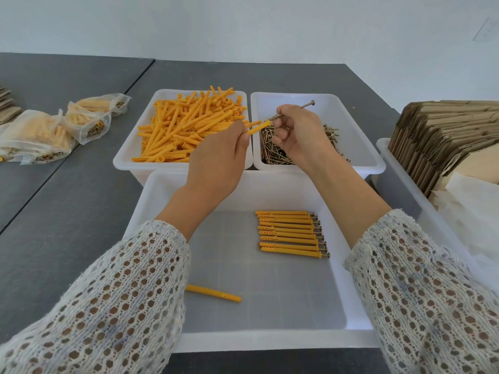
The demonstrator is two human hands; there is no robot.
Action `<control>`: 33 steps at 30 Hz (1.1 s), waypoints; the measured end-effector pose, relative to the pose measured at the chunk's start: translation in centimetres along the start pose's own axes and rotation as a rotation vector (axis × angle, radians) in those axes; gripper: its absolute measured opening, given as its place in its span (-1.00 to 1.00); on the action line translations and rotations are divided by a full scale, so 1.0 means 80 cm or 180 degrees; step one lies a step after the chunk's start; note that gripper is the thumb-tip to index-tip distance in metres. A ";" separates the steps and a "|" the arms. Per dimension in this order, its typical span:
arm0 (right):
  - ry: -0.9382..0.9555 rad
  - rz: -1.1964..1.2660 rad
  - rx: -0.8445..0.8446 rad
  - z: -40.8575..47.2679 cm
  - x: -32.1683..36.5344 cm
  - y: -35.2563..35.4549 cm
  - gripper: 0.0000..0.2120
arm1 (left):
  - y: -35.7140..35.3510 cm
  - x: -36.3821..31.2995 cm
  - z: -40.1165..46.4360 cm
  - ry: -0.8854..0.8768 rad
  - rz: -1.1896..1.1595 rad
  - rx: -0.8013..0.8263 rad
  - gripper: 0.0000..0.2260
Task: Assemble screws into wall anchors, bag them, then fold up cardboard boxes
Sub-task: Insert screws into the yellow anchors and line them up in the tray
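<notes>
Orange ribbed plastic wall anchor, light and stiff, hovers above the white screw bin, left hand pinching its tail; right hand pinches the long steel screw mid-shank, tip entering

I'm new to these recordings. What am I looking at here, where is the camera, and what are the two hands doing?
There is no machine here: a camera on the person's head looks down at their bare hands. The left hand pinches an orange wall anchor; the right hand holds a screw whose tip meets the anchor's end. Behind them stand a bin of anchors and a bin of screws. The near tray holds a row of finished anchors and one loose anchor. Filled bags lie left, flat cardboard boxes right.
</notes>
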State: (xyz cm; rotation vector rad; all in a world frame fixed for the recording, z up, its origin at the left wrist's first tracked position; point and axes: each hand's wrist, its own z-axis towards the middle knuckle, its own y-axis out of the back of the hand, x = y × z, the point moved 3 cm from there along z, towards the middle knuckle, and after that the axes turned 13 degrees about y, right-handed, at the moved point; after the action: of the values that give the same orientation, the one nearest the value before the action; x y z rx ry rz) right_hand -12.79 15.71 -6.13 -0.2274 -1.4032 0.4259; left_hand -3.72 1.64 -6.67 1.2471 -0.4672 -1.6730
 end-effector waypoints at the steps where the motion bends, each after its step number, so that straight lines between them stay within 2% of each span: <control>1: 0.0016 -0.0008 0.0016 0.000 0.000 -0.001 -0.89 | 0.000 0.000 0.000 0.0004 -0.0010 0.0000 -0.77; 12: 0.0142 -0.0487 0.0594 -0.009 -0.004 -0.015 -0.86 | -0.001 0.000 0.000 -0.0008 -0.0035 -0.0032 -0.80; 19: 0.0535 -0.0133 0.0003 -0.004 0.004 -0.005 -0.78 | 0.001 0.000 0.001 0.0038 -0.0083 -0.0015 -0.77; 22: 0.0538 -0.0039 -0.0041 -0.004 0.005 -0.003 -0.77 | 0.002 0.001 0.000 0.0032 -0.0068 -0.0017 -0.75; 33: 0.0393 -0.1031 0.0967 -0.022 -0.002 -0.029 -0.81 | -0.001 -0.001 0.002 0.0149 -0.0164 -0.0017 -0.78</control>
State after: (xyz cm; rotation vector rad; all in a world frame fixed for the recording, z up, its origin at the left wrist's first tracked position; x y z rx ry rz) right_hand -10.73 13.67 -5.65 0.2162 -1.2089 0.3435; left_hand -3.91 1.73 -6.60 1.3011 -0.4051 -1.6833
